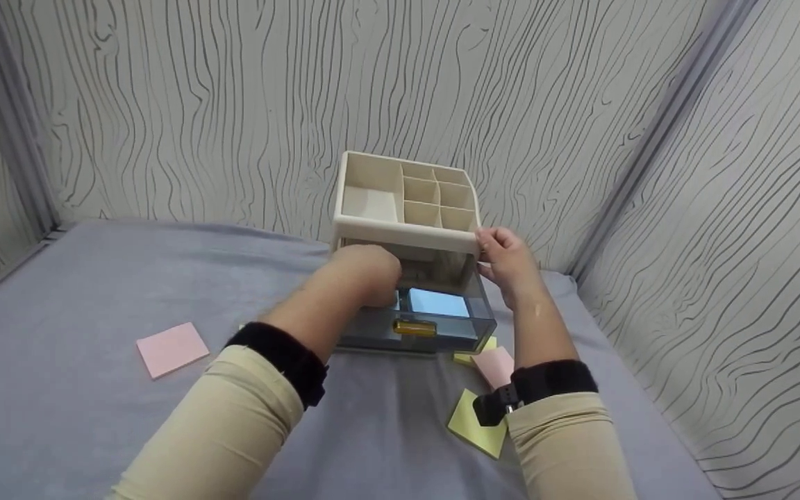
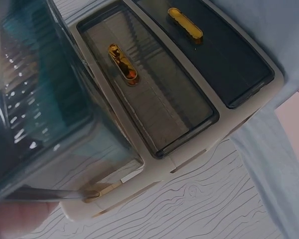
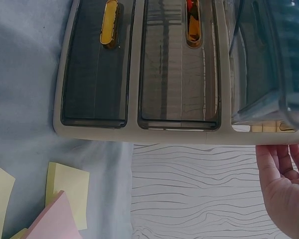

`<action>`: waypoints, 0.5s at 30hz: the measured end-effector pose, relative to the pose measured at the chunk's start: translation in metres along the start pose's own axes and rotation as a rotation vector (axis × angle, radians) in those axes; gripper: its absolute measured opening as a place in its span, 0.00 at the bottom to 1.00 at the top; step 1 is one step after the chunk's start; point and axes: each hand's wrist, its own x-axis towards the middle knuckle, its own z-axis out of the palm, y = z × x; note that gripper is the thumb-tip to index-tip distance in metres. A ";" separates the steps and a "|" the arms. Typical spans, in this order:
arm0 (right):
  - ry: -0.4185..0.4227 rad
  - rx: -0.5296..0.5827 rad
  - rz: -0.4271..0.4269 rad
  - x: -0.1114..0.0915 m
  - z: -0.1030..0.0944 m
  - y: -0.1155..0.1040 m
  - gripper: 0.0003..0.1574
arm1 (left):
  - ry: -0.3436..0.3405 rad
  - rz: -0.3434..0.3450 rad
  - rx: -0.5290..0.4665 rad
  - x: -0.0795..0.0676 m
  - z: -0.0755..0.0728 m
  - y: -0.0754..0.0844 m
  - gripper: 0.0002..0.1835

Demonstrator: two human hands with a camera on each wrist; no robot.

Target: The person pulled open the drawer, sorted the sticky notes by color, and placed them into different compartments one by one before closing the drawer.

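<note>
- Reaching into the left part of the open drawer (image 1: 455, 327), the left hand (image 1: 370, 274) keeps its fingertips out of sight; I cannot tell whether they grasp anything.
- Inside this see-through drawer, a bit of blue (image 1: 396, 301) shows beside the left hand, and a blue pad (image 1: 439, 303) lies at the right; a gold handle (image 1: 414, 328) sits on the front.
- Above, the cream cabinet (image 1: 407, 234) carries a divided top: one wide compartment (image 1: 370, 203) at left, six small ones at right.
- Below, the middle drawer (image 2: 164, 109) and dark bottom drawer (image 2: 229, 64) are closed; their tinted fronts make any contents hard to read.
- The right hand (image 1: 511, 262) is at the cabinet's upper right corner, fingertips touching its side; whether they grip or only press, I cannot tell.
- At far left, a pink pad (image 1: 172, 349) lies flat, well apart from the cabinet, with grey cloth (image 1: 60, 298) spreading all around it.
- The open drawer's front edge juts out past the two lower drawers; the left arm crosses its left side.
- Near the drawer's right front corner, a second pink pad (image 1: 494, 364) overlaps a yellow pad (image 3: 72, 191).
- Closer to the viewer, another yellow pad (image 1: 473, 427) lies partly behind the right wristband (image 1: 554, 380).
- Farther right, cloth runs between the right arm and the patterned wall (image 1: 754, 243).
</note>
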 end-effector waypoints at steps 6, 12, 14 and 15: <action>-0.008 0.002 -0.001 0.000 0.000 0.000 0.21 | 0.003 -0.003 -0.004 0.000 0.001 -0.001 0.09; -0.006 0.004 0.000 0.001 0.000 0.001 0.22 | 0.024 0.070 -0.030 -0.005 -0.002 -0.005 0.09; -0.002 0.004 0.001 0.000 -0.001 0.001 0.22 | 0.064 0.135 -0.040 -0.008 -0.004 -0.010 0.09; 0.000 0.006 0.001 0.000 -0.001 0.001 0.22 | 0.101 0.175 -0.045 -0.010 -0.004 -0.013 0.09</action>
